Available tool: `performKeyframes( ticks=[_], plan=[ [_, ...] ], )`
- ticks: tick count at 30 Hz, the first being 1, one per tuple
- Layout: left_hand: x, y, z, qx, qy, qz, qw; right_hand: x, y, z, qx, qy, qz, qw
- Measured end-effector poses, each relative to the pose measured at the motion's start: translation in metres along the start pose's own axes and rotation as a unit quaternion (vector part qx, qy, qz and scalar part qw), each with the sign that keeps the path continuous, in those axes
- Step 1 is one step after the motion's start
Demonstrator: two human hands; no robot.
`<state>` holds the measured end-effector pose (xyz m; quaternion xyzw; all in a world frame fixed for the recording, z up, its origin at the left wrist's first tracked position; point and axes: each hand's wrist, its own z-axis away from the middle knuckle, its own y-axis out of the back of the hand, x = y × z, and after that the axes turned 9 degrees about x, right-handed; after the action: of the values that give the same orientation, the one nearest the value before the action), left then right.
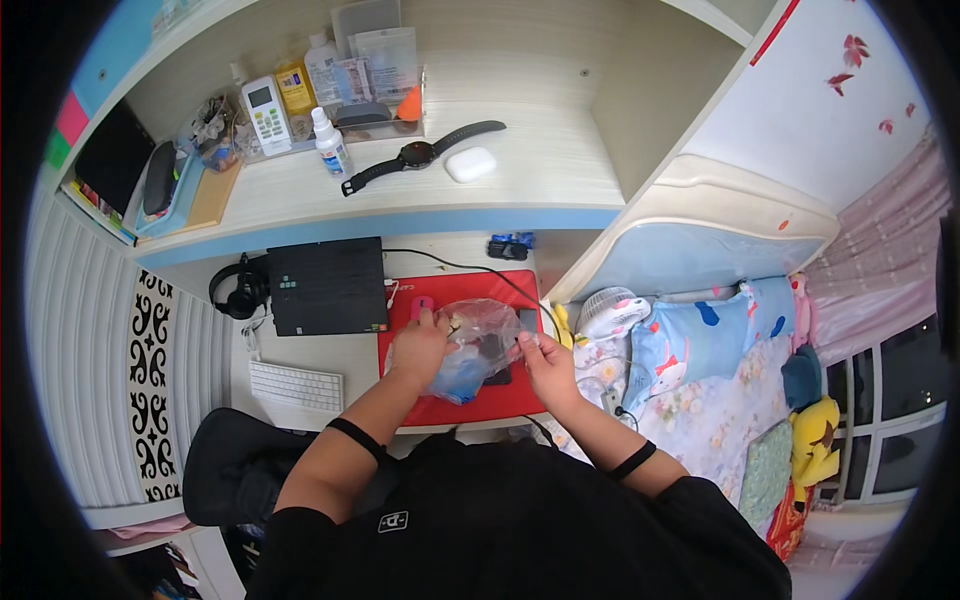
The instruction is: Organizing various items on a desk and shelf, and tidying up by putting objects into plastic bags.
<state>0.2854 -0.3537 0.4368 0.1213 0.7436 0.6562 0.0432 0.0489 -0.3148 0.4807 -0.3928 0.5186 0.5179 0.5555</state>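
Observation:
Above a red desk mat (442, 283) a clear plastic bag (484, 319) is spread between my two hands. My left hand (421, 349) holds the bag's left side, its fingertips near a pink computer mouse (421, 304). At the bag's right edge, my right hand (546, 364) pinches the thin plastic between thumb and finger. Something blue (459, 379) shows in the lower part of the bag; what it is cannot be told. A dark flat object, partly covered by the bag, lies on the mat.
Left of the mat are a closed black laptop (326, 289), black headphones (241, 291) and a white keyboard (296, 385). A shelf (540, 172) above holds a black wristwatch (417, 154), a white case (471, 164) and bottles. To the right, a small fan (609, 311) stands on a bed.

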Motion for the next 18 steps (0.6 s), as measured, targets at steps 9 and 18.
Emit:
performKeyframes(
  ticks=[9, 18],
  plan=[
    [0.0, 0.006, 0.004, -0.042, -0.109, 0.056, 0.992, 0.0, 0.006, -0.011, -0.041, -0.05, -0.116, 0.991],
    [-0.044, -0.07, 0.034, -0.145, 0.099, 0.15, 0.973, 0.0, 0.018, -0.023, -0.04, -0.078, -0.121, 0.989]
  ],
)
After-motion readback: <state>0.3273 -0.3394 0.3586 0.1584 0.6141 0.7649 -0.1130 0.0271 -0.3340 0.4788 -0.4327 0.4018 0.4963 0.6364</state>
